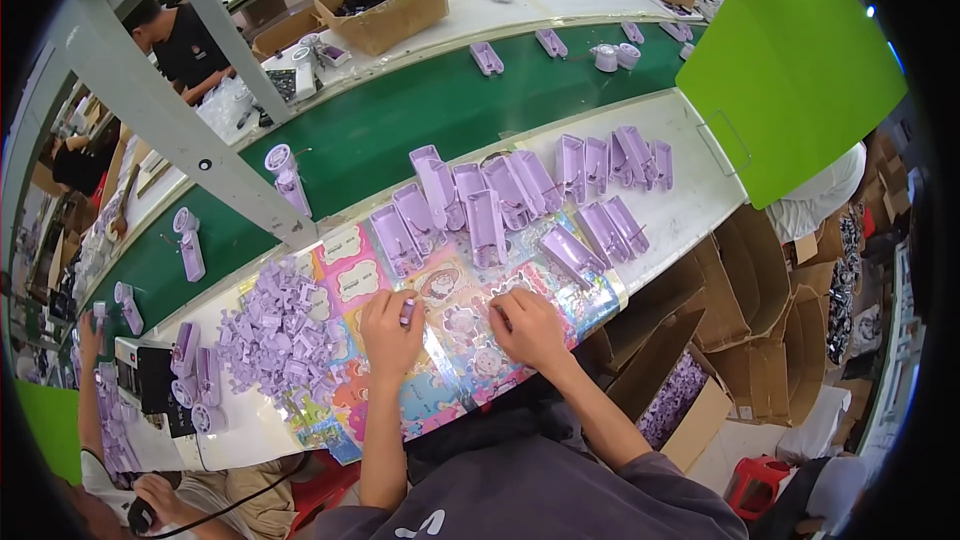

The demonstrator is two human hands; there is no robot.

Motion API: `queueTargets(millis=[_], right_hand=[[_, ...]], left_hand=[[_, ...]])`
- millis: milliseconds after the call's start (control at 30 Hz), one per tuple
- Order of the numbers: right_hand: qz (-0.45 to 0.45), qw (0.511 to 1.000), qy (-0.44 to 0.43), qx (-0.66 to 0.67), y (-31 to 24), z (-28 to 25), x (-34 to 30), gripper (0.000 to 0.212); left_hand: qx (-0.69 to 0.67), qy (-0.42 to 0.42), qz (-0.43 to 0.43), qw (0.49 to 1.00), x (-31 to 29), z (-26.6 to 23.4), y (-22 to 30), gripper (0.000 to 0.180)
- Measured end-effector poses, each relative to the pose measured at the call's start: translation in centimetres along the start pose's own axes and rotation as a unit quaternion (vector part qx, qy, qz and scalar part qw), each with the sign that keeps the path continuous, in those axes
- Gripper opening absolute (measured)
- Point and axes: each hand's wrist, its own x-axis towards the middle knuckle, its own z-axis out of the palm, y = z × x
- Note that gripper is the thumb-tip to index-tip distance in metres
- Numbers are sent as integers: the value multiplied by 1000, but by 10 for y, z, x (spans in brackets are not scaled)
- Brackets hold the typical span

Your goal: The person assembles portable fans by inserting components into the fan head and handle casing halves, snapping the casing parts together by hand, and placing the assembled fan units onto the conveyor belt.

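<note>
My left hand [391, 338] is closed, holding a small light-purple plastic part [407, 311] between thumb and fingers. Apart from it, to the right, my right hand [527, 329] has its fingers curled in; whatever they hold, if anything, is too small to make out. Both hands are low over a colourful cartoon-printed mat [420, 405]. Left of my left hand spreads a heap of small purple plastic parts [275, 330]. Beyond my hands stand several long, hollow purple housings [487, 230], some with thin wires showing, and a single purple housing [571, 254] lies nearer my right hand.
A green conveyor belt [385, 112] curves past the far side, carrying scattered purple pieces. A grey metal post [165, 105] rises at left; a bright green panel [790, 70] stands at right. Cardboard boxes [700, 430] crowd the right side. A co-worker's arm [88, 405] reaches in at far left.
</note>
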Motion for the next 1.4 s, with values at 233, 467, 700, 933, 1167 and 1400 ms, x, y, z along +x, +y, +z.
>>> queueTargets(millis=[233,467,700,933,1167,1400], right_hand=[[-5,1000,8,2,1,0,0,8],[-15,1000,25,9,3,2,0,9],[-30,999,28,12,3,2,1,9],[-8,1000,0,7,1,0,-2,8],[15,999,22,47,11,11,-5,8],[-7,999,44,30,13,8,-3,7]], left_hand=[[3,2,2,1000,0,2,-1,14],[-4,5,3,1000,0,3,-2,14],[-5,-4,-5,1000,0,3,-4,14],[-12,1,-3,1000,0,3,-3,12],[-48,6,-46,998,5,9,-13,13],[-52,14,-25,998,7,8,-7,12]])
